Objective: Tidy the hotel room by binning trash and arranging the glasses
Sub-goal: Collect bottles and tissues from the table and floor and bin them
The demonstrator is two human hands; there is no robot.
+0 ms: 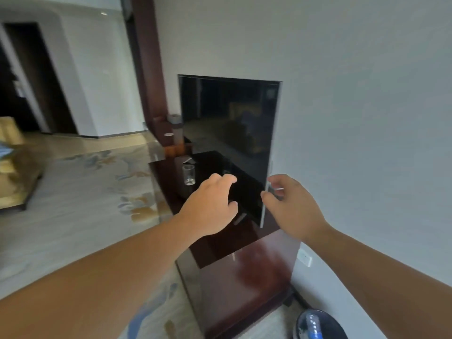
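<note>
A clear drinking glass [188, 174] stands upright on the dark wooden TV cabinet [256, 272], to the left of my hands. My left hand [211, 206] reaches over the cabinet top with fingers apart and holds nothing. My right hand [291, 204] hovers near the lower right edge of the television [227, 133], fingers curled and apart, with nothing visible in it. A black bin [318, 325] with a plastic bottle inside sits on the floor at the bottom right. A small pale scrap [188, 159] lies on the cabinet behind the glass.
The television leans against the white wall above the cabinet. A wooden shelf unit [171, 133] with a grey box stands at the cabinet's far end. Patterned carpet [85, 204] spreads to the left, with a yellow sofa [12, 162] at the left edge. A wall socket [304, 257] is at the right.
</note>
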